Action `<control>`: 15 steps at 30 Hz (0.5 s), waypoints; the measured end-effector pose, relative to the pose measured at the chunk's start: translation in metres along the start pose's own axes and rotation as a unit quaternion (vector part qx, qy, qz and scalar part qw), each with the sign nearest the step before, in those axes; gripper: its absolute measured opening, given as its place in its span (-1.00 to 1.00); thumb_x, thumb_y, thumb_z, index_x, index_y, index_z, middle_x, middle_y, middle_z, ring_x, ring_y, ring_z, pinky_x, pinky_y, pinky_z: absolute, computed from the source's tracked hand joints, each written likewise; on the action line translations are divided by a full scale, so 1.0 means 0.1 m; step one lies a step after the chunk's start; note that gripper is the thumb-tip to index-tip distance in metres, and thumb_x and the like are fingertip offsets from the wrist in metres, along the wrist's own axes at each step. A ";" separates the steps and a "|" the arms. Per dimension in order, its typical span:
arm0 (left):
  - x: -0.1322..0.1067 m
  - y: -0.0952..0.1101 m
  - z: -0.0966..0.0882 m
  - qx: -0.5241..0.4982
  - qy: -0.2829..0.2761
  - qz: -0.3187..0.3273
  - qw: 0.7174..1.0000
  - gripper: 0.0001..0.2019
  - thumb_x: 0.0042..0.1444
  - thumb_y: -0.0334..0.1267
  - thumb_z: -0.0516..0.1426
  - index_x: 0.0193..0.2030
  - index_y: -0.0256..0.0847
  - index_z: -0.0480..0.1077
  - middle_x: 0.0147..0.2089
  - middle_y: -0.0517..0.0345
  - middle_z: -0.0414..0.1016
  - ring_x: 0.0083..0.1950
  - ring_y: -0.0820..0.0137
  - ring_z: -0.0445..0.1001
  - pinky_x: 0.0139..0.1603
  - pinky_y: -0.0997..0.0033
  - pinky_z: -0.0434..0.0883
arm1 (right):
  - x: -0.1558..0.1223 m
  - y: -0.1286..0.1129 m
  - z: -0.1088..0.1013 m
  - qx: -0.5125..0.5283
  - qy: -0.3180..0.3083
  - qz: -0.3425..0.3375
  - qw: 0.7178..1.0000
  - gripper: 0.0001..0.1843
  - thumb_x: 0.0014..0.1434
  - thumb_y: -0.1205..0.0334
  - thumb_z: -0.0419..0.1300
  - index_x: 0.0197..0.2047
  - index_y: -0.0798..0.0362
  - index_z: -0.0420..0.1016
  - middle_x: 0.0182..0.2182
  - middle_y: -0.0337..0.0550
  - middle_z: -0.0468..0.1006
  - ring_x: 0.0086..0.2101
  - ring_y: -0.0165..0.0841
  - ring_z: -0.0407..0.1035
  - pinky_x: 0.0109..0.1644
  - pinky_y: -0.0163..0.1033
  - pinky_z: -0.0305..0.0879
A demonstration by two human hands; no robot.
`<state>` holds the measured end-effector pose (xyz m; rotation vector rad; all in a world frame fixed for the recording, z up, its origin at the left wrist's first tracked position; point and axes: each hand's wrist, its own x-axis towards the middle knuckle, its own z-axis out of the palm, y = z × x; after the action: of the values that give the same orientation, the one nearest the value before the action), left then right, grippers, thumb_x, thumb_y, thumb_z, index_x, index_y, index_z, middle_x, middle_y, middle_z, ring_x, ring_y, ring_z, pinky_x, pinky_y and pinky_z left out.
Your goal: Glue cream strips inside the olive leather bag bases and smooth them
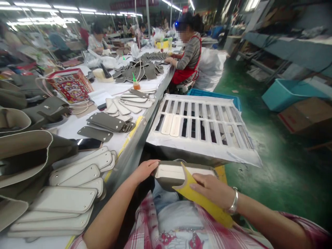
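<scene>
My left hand (145, 170) grips the left end of a dark olive leather bag piece (168, 183), shaped like a shallow box with a white panel (169, 172) inside. In my right hand (215, 192) is a yellow strip (188, 192) with a curved notch cut in its end. The strip lies across the front edge of the bag piece, its notched tip over the opening. My right thumb and fingers are closed on it. The bag piece is in front of my lap; its right end is partly behind the strip and hand.
On the table at left are white oblong panels (64, 200), olive panels (106, 121), open olive bags (23, 148) and a phone (89, 144). A slotted white rack (155, 136) holding two cream panels (170, 125) stands ahead. A co-worker (190, 52) sits farther along the table.
</scene>
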<state>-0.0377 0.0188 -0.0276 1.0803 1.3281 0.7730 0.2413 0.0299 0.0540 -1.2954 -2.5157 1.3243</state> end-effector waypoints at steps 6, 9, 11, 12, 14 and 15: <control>-0.25 -0.11 0.25 -0.267 -0.078 -0.055 0.959 -0.42 0.12 0.13 -0.09 0.25 0.05 -0.02 -0.12 0.03 0.45 -0.44 0.39 0.49 -0.56 0.47 0.38 | 0.10 -0.12 0.64 0.277 0.027 0.068 0.958 -0.73 0.09 0.06 0.02 -0.37 0.13 0.31 -0.52 -0.20 0.43 -0.55 -0.46 0.26 -0.48 -0.36 0.19; -0.24 -0.14 0.41 -0.355 -0.044 -0.011 0.934 -0.46 0.13 0.13 -0.09 0.20 -0.02 0.10 0.04 0.02 0.37 -0.22 0.31 0.48 -0.33 0.36 0.44 | 0.22 -0.18 0.95 0.360 0.010 0.156 0.920 -0.72 0.07 0.04 0.03 -0.35 0.12 0.27 -0.71 -0.32 0.33 -0.74 -0.50 0.15 -0.69 -0.42 0.07; -0.23 -0.16 0.46 -0.393 -0.030 0.011 0.919 -0.47 0.14 0.13 -0.12 0.17 -0.07 0.16 0.09 0.03 0.33 -0.08 0.27 0.43 -0.17 0.31 0.41 | 0.28 -0.23 1.11 0.384 0.006 0.174 0.907 -0.74 0.07 0.05 0.04 -0.37 0.11 0.26 -0.77 -0.34 0.30 -0.79 -0.50 0.12 -0.74 -0.43 0.05; -0.23 -0.17 0.46 -0.410 -0.031 0.014 0.912 -0.46 0.14 0.14 -0.13 0.17 -0.07 0.17 0.09 0.04 0.33 -0.04 0.26 0.40 -0.10 0.28 0.38 | 0.31 -0.26 1.17 0.400 0.009 0.175 0.900 -0.75 0.07 0.06 0.04 -0.38 0.11 0.26 -0.77 -0.33 0.31 -0.79 -0.50 0.14 -0.74 -0.43 0.08; -0.23 -0.21 0.44 -0.448 -0.042 0.012 0.893 -0.43 0.13 0.17 -0.16 0.17 -0.09 0.16 0.10 0.02 0.33 0.01 0.22 0.37 -0.02 0.21 0.34 | 0.36 -0.31 1.24 0.430 0.019 0.178 0.885 -0.76 0.06 0.08 0.07 -0.39 0.12 0.27 -0.76 -0.32 0.34 -0.78 -0.49 0.18 -0.72 -0.41 0.13; -0.24 -0.22 0.43 -0.465 -0.049 0.009 0.884 -0.40 0.11 0.19 -0.17 0.17 -0.11 0.16 0.09 0.00 0.33 0.03 0.20 0.36 0.00 0.19 0.31 | 0.38 -0.34 1.25 0.446 0.024 0.182 0.876 -0.76 0.05 0.09 0.08 -0.38 0.12 0.28 -0.74 -0.30 0.37 -0.76 -0.48 0.20 -0.70 -0.41 0.16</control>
<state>-0.0018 -0.0182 -0.0431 0.3416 0.6892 1.1783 0.1482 -0.0385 -0.0160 -1.4945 -1.2760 2.0920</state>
